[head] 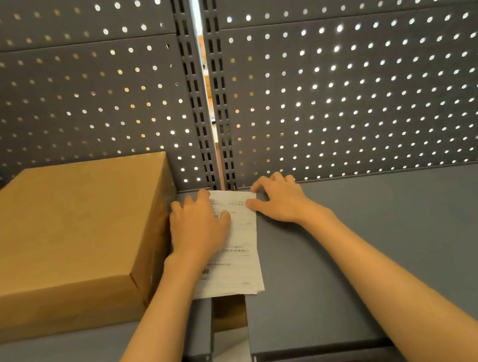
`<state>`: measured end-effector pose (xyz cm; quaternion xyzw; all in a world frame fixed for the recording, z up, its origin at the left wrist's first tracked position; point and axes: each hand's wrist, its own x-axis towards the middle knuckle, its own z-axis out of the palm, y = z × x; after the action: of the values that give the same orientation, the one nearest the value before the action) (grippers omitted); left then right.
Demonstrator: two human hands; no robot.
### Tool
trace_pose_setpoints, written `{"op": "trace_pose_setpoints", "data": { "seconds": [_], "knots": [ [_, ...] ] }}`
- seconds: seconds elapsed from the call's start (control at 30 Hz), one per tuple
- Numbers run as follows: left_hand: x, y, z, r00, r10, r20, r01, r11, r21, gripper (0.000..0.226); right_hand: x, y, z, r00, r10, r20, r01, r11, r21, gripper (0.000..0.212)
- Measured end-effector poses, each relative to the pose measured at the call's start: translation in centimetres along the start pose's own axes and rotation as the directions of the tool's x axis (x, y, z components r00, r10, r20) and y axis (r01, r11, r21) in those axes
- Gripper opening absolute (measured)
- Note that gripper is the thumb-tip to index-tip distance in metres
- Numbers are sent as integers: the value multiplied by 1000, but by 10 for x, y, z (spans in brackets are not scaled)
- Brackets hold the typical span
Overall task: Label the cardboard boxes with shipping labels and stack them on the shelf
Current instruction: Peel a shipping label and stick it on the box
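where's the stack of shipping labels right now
In the head view, the shipping labels lie on the grey shelf, just right of the cardboard box, under the left hand and right hand.

1. A stockroom or shop storage bay: grey metal shelving (402,247) with a perforated back panel (357,80) rising just beyond the fingertips.
2. A plain cardboard box (60,244) sits left of the fingers, with printed shipping papers (239,263) under them.
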<state>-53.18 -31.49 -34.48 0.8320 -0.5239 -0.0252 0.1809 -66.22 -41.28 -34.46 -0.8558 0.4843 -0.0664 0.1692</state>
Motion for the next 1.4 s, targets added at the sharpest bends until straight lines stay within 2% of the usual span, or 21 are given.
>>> {"op": "trace_pose_setpoints", "data": {
  "seconds": [0.1,0.23,0.4,0.47,0.6,0.67,0.73,0.77,0.87,0.97,1.07,1.2,1.4],
  "knots": [
    [2,-1,3,1000,5,-23,-6,999,-35,50,2,-1,0,1000,-5,13,5,999,-31,57],
    [3,-2,6,998,5,-59,-17,979,-204,49,5,-2,1,1000,-8,22,8,1000,-26,49],
    [9,-5,6,991,-13,-132,-53,870,-490,45,4,-4,2,1000,-10,-7,11,987,163,34],
    [9,-4,3,983,-31,-181,-86,796,-599,44,5,-1,3,999,-1,-53,17,950,312,36],
    [7,0,-7,962,-89,-258,-149,622,-769,38,-4,-2,-9,994,66,-85,10,729,684,51],
    [6,1,-12,954,-104,-281,-179,554,-813,32,-11,-4,-17,993,87,-82,17,578,816,48],
    [6,1,-14,950,-75,-303,-218,533,-818,24,-17,-5,-26,987,97,-127,68,462,884,40],
    [6,1,-14,950,-53,-308,-232,539,-810,21,-19,-6,-31,980,98,-171,106,468,877,37],
    [5,-1,-15,947,29,-319,-279,566,-776,11,-23,-9,-42,940,66,-335,227,613,756,41],
    [1,0,-18,935,162,-315,-349,573,-742,8,-28,-16,-51,901,-55,-430,340,705,622,40],
    [-2,0,-20,922,244,-302,-388,588,-710,7,-31,-25,-56,885,-149,-441,399,730,554,28],
    [-2,-2,-25,923,262,-284,-386,591,-708,8,-33,-32,-60,884,-182,-430,420,712,563,10],
    [-6,-4,-30,929,230,-288,-369,586,-721,11,-36,-33,-57,901,-192,-389,398,722,566,11]
  ]
}}
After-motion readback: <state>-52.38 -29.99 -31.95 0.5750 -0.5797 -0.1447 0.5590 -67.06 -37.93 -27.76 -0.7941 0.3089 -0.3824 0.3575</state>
